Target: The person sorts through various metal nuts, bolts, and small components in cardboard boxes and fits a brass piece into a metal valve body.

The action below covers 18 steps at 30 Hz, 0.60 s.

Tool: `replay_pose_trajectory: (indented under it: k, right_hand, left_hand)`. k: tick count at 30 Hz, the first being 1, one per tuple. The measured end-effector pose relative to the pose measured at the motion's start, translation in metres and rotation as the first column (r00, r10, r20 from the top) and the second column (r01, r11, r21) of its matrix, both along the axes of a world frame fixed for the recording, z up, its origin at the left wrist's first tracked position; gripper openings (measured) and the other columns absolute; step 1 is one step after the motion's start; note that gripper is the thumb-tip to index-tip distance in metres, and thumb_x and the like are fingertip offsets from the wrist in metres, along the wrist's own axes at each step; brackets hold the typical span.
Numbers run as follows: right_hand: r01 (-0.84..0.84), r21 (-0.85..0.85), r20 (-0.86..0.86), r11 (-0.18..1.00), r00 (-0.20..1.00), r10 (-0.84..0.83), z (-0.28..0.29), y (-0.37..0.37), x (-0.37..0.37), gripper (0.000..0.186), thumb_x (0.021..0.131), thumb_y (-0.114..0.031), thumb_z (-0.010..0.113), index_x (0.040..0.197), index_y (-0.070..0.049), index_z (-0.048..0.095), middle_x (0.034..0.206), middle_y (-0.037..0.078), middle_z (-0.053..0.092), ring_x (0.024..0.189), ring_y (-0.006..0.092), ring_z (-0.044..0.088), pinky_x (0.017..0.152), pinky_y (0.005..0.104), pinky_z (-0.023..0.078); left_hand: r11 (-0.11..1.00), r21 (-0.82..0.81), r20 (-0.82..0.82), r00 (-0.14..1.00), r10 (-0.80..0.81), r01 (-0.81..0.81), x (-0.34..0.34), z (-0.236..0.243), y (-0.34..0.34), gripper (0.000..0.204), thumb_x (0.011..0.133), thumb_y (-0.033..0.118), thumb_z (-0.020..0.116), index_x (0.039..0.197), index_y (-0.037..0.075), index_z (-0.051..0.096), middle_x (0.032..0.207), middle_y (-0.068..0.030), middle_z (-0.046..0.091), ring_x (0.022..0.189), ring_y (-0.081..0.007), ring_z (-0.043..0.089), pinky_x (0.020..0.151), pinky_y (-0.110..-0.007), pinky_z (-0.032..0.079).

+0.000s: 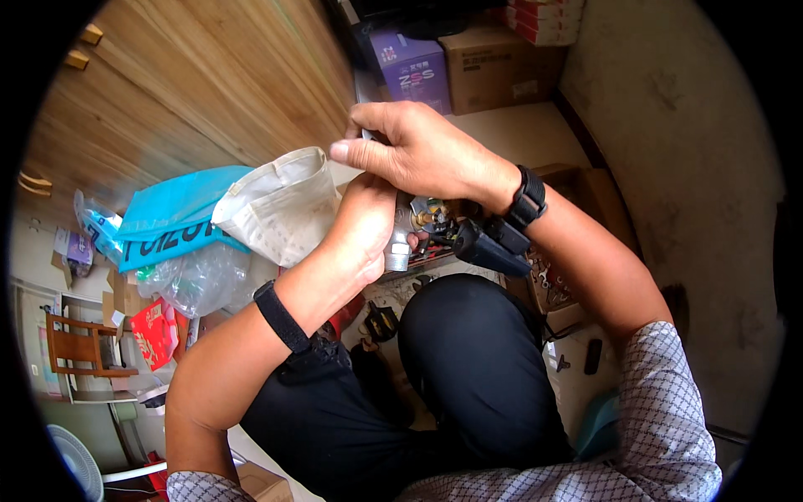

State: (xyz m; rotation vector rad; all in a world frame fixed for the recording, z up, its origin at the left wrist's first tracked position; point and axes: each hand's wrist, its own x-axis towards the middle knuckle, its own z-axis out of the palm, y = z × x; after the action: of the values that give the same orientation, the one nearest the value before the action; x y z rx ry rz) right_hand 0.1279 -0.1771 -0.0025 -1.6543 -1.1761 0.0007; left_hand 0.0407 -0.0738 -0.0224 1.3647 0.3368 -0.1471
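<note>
In front of my raised knee, my left hand [368, 219] is wrapped round a silver metal pipe fitting [399, 251] with a threaded lower end. Fingertips show on its far side, and brass-coloured parts [433, 216] sit at its right. Crossing just above the left wrist, my right hand [410, 151] is closed, its thumb pointing left. A small light-coloured bit shows between its thumb and fingers, but most of it is hidden. Both wrists wear black straps.
A white cloth bag [276, 209] and a blue bag [176, 209] lie to the left, above clear plastic [201, 280]. Purple [410, 71] and brown [502, 67] boxes stand at the back. Small hardware fills a tray [548, 284] at right; black pliers [381, 322] lie below.
</note>
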Motion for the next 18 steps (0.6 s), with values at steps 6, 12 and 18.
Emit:
replay_pose_trajectory:
  k: [6,12,18]
  right_hand:
    - [0.015,-0.086,-0.111,0.996,0.993,-0.024,-0.003,0.004,0.007,0.043,0.095,-0.039,0.066,0.087,0.002,0.060,0.065,0.006,0.051,0.066,0.0103,0.046,0.059,0.0318,0.044]
    - [-0.219,-0.161,0.091,0.962,0.968,0.235,0.009,0.005,-0.008,0.039,0.088,-0.038,0.069,0.095,0.001,0.068,0.081,0.023,0.066,0.077,0.0377,0.065,0.070,0.0441,0.050]
    - [-0.382,-0.220,0.071,0.898,0.912,0.405,0.019,-0.002,-0.005,0.021,0.090,-0.021,0.067,0.095,-0.001,0.064,0.077,0.015,0.062,0.069,0.0265,0.060,0.065,0.0378,0.049]
  left_hand:
    - [1.000,0.014,-0.021,1.000,-0.022,0.022,0.001,-0.001,0.001,0.029,0.103,0.038,0.045,0.111,0.012,0.055,0.084,0.0003,0.061,0.064,-0.0105,0.061,0.045,-0.027,0.047]
    - [0.990,-0.138,-0.146,0.989,-0.024,0.003,-0.001,-0.008,-0.002,0.036,0.103,0.043,0.045,0.117,0.011,0.052,0.093,-0.0046,0.060,0.069,-0.0154,0.063,0.052,-0.031,0.053]
    - [0.990,-0.135,-0.163,0.985,-0.060,0.038,0.005,-0.026,0.011,0.037,0.103,0.043,0.045,0.117,0.009,0.051,0.102,-0.0073,0.059,0.082,-0.0176,0.064,0.057,-0.034,0.054]
